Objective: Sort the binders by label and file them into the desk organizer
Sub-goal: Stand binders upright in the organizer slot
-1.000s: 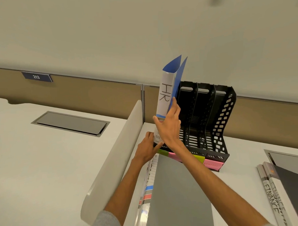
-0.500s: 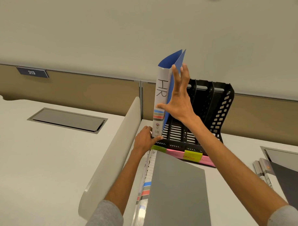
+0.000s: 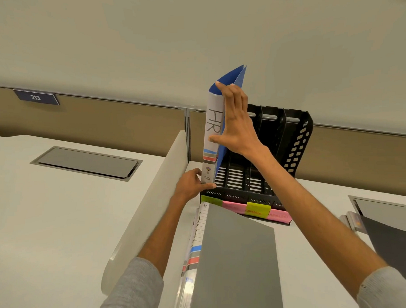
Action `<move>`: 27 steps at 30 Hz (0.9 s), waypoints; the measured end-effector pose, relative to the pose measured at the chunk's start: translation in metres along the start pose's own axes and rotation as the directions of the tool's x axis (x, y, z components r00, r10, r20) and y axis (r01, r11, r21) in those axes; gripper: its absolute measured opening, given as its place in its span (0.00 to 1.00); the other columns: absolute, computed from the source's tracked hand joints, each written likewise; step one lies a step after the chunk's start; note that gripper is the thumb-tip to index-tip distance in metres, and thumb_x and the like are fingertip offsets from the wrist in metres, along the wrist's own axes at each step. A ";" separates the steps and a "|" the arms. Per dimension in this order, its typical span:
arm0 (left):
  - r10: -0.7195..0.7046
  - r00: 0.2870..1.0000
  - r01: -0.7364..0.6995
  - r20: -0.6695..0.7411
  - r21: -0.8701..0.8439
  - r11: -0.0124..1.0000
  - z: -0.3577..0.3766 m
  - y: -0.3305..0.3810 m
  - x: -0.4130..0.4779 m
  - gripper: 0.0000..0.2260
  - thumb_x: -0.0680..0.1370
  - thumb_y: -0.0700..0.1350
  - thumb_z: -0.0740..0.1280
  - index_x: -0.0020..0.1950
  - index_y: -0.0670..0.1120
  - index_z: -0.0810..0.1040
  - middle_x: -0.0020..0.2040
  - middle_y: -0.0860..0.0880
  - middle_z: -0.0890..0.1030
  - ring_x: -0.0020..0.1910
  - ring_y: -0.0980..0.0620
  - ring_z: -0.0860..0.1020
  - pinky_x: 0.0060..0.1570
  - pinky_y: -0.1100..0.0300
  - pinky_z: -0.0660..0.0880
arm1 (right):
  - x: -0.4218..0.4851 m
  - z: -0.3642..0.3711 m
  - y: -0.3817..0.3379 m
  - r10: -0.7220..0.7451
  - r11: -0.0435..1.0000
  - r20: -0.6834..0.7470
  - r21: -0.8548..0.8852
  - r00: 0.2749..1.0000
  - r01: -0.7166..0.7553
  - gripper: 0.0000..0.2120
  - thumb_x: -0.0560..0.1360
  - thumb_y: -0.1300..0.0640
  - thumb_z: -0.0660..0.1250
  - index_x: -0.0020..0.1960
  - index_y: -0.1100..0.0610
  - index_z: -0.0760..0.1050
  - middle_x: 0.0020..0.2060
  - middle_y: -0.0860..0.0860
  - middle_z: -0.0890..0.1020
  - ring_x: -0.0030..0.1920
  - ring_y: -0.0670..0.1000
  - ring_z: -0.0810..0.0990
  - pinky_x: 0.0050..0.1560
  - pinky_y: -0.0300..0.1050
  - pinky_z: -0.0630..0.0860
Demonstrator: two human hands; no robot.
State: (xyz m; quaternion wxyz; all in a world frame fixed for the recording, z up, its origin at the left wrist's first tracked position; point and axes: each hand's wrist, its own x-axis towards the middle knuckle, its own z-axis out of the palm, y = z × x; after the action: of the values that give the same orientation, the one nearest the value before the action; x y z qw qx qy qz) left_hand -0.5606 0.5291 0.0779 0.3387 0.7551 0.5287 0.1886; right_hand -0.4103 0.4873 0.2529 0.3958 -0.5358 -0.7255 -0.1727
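Standing upright at the far left end of the black desk organizer [image 3: 296,146], the blue HR binder [image 3: 214,139] is seen with its white spine turned toward the camera. Its foot is planted at the organizer's front left corner. Whether it is seated inside the leftmost slot or set against that slot's outer wall cannot be told.

The bottom of the spine is gripped by the left hand [image 3: 194,184], fingers curled round the lower left edge and the thumb laid across the foot. Higher up, the right hand [image 3: 236,127] is spread flat against the binder's right cover. Its fingers are stretched upward, the index tip reaches the top of the spine, and the thumb is pressed sideways onto the spine just below the letters. Nothing is clasped by that hand; the cover is only pressed.

The three slots to the right are seen bare, with slatted floors and a perforated end wall. Along the organizer's front lip, green, pink and yellow sticky labels [image 3: 258,209] are stuck side by side. In the foreground, a grey binder [image 3: 238,263] is stood on the desk [image 3: 50,216] just in front of those labels. A white divider panel [image 3: 148,201] is seen to the left of the arms, and a dark folder [image 3: 394,244] lies at the right edge.
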 end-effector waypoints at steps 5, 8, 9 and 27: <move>0.002 0.998 -0.002 -0.055 -0.003 1.000 0.010 0.000 -0.014 0.32 0.72 0.62 0.70 0.70 0.47 0.68 0.64 0.46 0.77 0.54 0.44 0.79 0.46 0.57 0.75 | -0.001 0.003 -0.002 0.027 0.995 -0.004 0.096 1.000 -0.026 0.46 0.63 0.56 0.77 0.72 0.47 0.53 0.71 0.48 0.56 0.74 0.56 0.53 0.50 0.38 0.78; 0.042 0.995 -0.040 -0.093 0.028 0.999 0.012 -0.001 -0.018 0.31 0.73 0.63 0.67 0.69 0.47 0.69 0.64 0.46 0.76 0.56 0.44 0.78 0.50 0.54 0.77 | -0.003 0.001 0.003 0.029 0.993 0.030 0.116 0.999 -0.032 0.45 0.63 0.55 0.78 0.72 0.50 0.56 0.72 0.53 0.59 0.75 0.56 0.53 0.60 0.42 0.72; 0.059 0.994 -0.055 -0.097 0.047 0.997 0.013 -0.003 -0.018 0.30 0.74 0.64 0.66 0.70 0.47 0.69 0.65 0.45 0.75 0.57 0.43 0.77 0.52 0.52 0.77 | -0.004 0.000 0.005 0.023 0.992 0.045 0.126 0.999 -0.029 0.45 0.63 0.55 0.78 0.72 0.52 0.56 0.72 0.53 0.58 0.75 0.56 0.52 0.64 0.46 0.71; -0.030 0.976 0.037 -0.214 0.029 0.999 0.049 -0.004 -0.028 0.42 0.70 0.73 0.61 0.77 0.52 0.55 0.72 0.46 0.68 0.66 0.43 0.74 0.59 0.44 0.75 | -0.023 0.003 0.019 0.045 0.976 0.103 0.209 0.994 -0.066 0.41 0.65 0.56 0.80 0.71 0.57 0.63 0.74 0.54 0.59 0.76 0.54 0.53 0.67 0.45 0.64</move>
State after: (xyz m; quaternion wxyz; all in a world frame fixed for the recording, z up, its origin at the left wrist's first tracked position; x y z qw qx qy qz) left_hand -0.5422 0.4886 0.0423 0.2705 0.7268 0.5779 0.2542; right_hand -0.3915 0.4815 0.2306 0.4194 -0.5185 -0.7430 -0.0568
